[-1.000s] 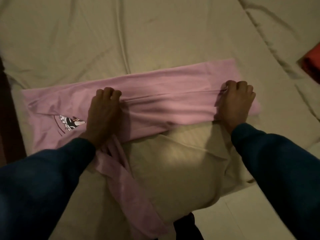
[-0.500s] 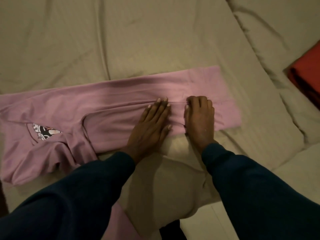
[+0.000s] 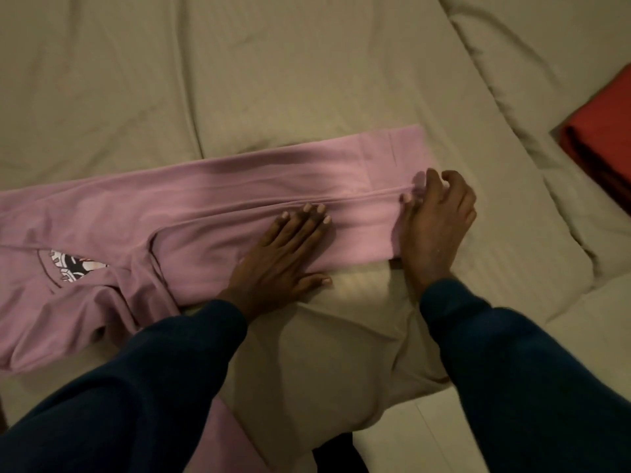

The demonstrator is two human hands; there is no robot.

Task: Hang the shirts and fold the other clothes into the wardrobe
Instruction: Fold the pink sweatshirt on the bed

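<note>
Moved apart since half a second ago: right hand (image 3: pixel 435 223), grip pinching hem of pink garment (image 3: pixel 211 213) at 3 o'clock; left hand (image 3: pixel 283 257) spread flat, pressing mid-garment on bed (image 3: pixel 273 80). Lengthwise fold smoothed, likely awaiting crosswise fold.

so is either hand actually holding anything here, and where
The left hand lies flat and open on the pink garment, pressing, not gripping. The right hand pinches the garment's folded edge near its right end.
</note>
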